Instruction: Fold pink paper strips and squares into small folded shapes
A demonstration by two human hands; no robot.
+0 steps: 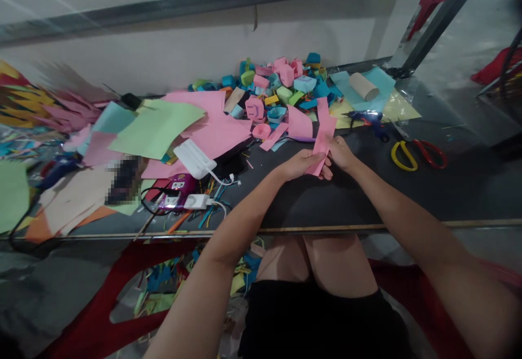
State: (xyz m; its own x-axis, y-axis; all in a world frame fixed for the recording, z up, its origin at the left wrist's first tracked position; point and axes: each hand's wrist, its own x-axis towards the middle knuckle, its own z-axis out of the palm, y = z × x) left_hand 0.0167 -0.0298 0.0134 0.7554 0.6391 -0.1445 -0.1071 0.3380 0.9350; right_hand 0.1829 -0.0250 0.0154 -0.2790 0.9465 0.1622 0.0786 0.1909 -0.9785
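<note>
A pink paper strip (325,125) is held up over the dark table, slanting from upper right to lower left. My left hand (305,164) grips its lower part, thumb on top and fingers behind. On the strip's right edge my right hand (341,152) is closed with its fingertips against the paper. Just beyond lie a curved pink paper piece (300,122) and a smaller pink strip (274,136). A purple pen-like stick (302,139) rests near them. Behind sits a heap of small folded paper pieces (285,84) in pink, blue, green and yellow.
Scissors (420,152) with yellow and red handles and a blue glue gun (369,119) lie to the right. A cardboard tube (364,87) rests on blue paper. On the left are green sheets (157,125), a white power bank (194,159) and a purple power strip (179,190) with cables.
</note>
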